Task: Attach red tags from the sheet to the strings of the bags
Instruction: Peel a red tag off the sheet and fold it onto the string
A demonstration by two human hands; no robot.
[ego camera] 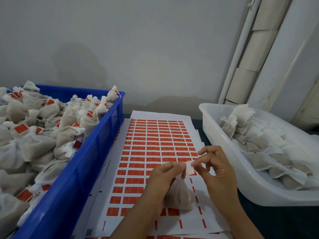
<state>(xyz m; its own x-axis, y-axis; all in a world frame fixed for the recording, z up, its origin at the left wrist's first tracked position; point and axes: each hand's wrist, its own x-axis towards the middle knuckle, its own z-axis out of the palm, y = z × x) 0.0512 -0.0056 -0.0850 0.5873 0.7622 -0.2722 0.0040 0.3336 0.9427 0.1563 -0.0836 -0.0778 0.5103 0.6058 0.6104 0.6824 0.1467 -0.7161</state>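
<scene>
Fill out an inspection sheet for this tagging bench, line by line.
Surface: dark table, mostly covered.
Job's things: sheet of red tags in the middle, near rows partly peeled; one bag held above it; a tag with its white side showing at the bag's top.
Clutter: blue crate of tagged bags at left; white tub of untagged bags at right.
Hands: left hand grips the bag's neck; right hand pinches the tag.
Cables: nothing seen.
Surroundings: grey wall; wrapped pipes at right.
</scene>
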